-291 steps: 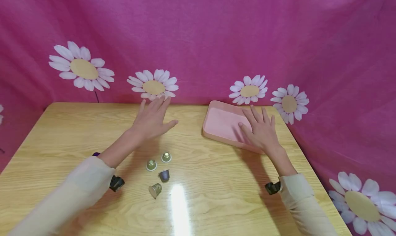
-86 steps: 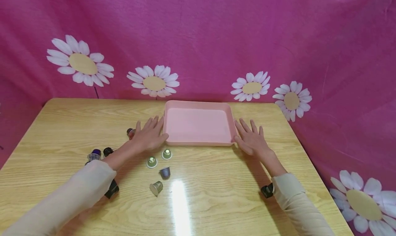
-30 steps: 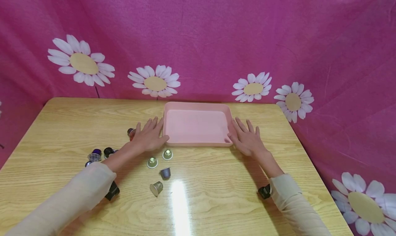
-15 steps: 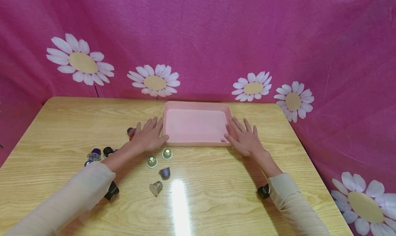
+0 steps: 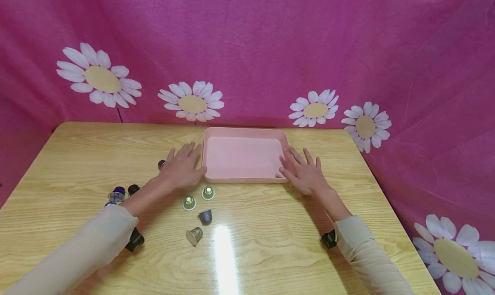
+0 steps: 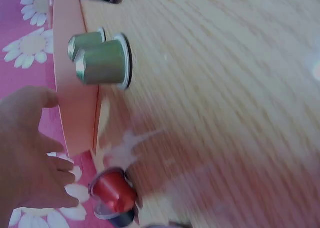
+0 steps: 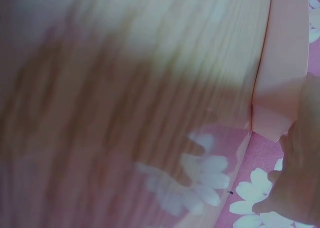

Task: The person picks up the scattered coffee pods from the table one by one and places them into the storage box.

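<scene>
A shallow pink tray (image 5: 245, 181) lies at the back middle of the wooden table, its long side facing me. My left hand (image 5: 181, 168) is at the tray's left end, fingers straight and spread, with the thumb close to its front left corner. At the opposite end my right hand (image 5: 307, 174) has extended fingers at the tray's wall and its thumb over the front right corner. Neither hand grips anything. Just in front of the tray stand two green coffee capsules (image 5: 208, 193). A red capsule (image 6: 114, 189) shows below the left hand in the left wrist view.
Nearer me lie a grey-purple capsule (image 5: 206, 217) and a tan capsule (image 5: 194, 235). Left of my left forearm are a purple capsule (image 5: 117, 194) and a black capsule (image 5: 133, 189), partly hidden. A pink flowered curtain (image 5: 247, 54) hangs behind the table.
Since the oldest frame the tray has moved left and been straightened parallel to the back edge. Over the last half second, my left hand has shifted slightly left, away from the tray; the right stays put.
</scene>
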`<action>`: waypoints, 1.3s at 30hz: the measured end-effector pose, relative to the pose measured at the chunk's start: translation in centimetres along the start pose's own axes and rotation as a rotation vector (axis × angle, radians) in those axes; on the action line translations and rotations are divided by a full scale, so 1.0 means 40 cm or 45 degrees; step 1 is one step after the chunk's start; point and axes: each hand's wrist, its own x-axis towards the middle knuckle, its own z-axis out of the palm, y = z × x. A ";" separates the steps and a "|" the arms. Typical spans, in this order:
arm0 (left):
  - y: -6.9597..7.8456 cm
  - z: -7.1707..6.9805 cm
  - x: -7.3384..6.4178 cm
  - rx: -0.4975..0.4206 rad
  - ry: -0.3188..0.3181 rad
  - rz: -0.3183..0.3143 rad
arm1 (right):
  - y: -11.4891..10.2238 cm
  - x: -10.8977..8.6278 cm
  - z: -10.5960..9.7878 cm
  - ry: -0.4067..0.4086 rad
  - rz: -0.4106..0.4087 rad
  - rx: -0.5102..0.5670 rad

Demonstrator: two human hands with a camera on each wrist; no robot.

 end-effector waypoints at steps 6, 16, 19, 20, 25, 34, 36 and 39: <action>-0.049 -0.043 -0.008 -0.143 0.117 0.069 | 0.000 0.001 0.002 0.003 0.000 0.000; -0.168 -0.115 -0.079 -0.399 0.139 -0.001 | -0.004 0.003 -0.001 -0.010 -0.002 0.007; -0.211 -0.128 -0.109 -0.416 0.108 -0.038 | -0.005 0.003 -0.002 -0.013 0.000 0.009; -0.225 -0.131 -0.119 -0.419 0.096 -0.047 | -0.005 0.002 -0.002 -0.011 0.001 0.009; -0.280 -0.130 -0.163 -0.462 0.048 -0.061 | -0.003 -0.002 -0.003 0.001 0.009 0.002; -0.309 -0.110 -0.174 -0.506 0.070 -0.053 | -0.001 -0.002 -0.001 0.016 0.004 -0.007; -0.308 -0.106 -0.167 -0.510 0.063 -0.050 | -0.001 -0.001 0.000 0.011 0.003 -0.005; -0.302 -0.100 -0.156 -0.517 0.037 -0.063 | -0.003 -0.001 -0.001 -0.005 0.012 0.006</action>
